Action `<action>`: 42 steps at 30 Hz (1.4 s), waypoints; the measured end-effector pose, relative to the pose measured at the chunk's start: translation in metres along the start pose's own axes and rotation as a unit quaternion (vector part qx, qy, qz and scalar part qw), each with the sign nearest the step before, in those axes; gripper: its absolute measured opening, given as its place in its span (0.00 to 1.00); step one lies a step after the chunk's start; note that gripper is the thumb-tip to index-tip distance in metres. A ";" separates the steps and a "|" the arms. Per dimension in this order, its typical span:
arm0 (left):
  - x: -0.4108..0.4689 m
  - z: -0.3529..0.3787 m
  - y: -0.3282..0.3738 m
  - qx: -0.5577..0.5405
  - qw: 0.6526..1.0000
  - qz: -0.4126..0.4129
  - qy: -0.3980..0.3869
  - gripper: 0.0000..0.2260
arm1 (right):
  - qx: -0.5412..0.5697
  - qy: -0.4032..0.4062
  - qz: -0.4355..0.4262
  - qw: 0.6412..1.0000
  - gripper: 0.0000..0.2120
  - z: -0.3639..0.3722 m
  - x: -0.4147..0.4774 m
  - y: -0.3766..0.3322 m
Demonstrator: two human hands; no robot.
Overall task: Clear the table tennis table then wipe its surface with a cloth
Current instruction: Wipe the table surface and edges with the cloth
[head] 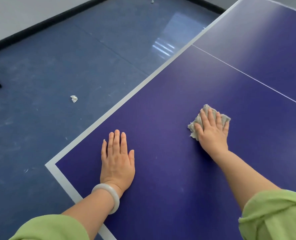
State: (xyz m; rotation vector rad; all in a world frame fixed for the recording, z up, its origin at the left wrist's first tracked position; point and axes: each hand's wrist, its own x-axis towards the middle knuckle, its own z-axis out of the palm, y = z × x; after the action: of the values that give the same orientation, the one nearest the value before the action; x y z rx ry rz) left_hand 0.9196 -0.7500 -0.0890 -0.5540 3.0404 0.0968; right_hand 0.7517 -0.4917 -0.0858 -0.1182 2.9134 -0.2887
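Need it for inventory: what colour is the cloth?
The cloth is pale grey-beige; head view.

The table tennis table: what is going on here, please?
A person is wiping the table with a grey cloth. The right hand presses the cloth flat on the blue surface, fingers spread. The left hand rests flat on the table near its corner. A small crumpled scrap lies on the floor beside the table.
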 end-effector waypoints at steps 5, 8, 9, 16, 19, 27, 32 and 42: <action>0.001 0.000 -0.002 0.016 1.000 0.007 -0.008 0.30 | -0.009 -0.025 -0.023 0.999 0.30 0.009 0.066 -0.103; 0.002 0.004 -0.001 0.024 1.000 0.002 -0.011 0.29 | -0.026 -0.042 -0.122 0.991 0.31 0.021 0.067 -0.163; 0.003 0.004 -0.002 0.025 1.000 0.002 -0.014 0.29 | -0.028 -0.044 -0.143 0.988 0.31 0.026 0.058 -0.174; 0.002 0.003 -0.003 0.011 1.000 0.001 -0.007 0.29 | -0.066 -0.002 -0.163 0.984 0.31 0.035 -0.048 -0.082; 0.003 0.002 -0.002 0.007 1.000 0.000 -0.006 0.30 | -0.015 0.020 0.077 0.997 0.29 0.022 -0.070 -0.016; 0.002 0.007 -0.005 -0.015 1.000 0.006 0.001 0.28 | -0.048 0.008 -0.160 0.986 0.29 0.057 -0.174 -0.082; 0.001 0.008 -0.006 -0.019 1.000 0.008 0.009 0.28 | -0.023 0.028 0.108 0.993 0.29 0.035 -0.187 0.037; 0.000 0.003 -0.010 -0.080 0.997 0.013 0.003 0.27 | -0.051 0.031 -0.101 0.993 0.31 0.076 -0.247 -0.083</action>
State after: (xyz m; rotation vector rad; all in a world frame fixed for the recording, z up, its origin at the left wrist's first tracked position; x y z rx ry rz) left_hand 0.9232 -0.7588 -0.0928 -0.5238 3.0640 0.3428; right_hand 1.0133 -0.5624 -0.0922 -0.4307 2.9820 -0.1764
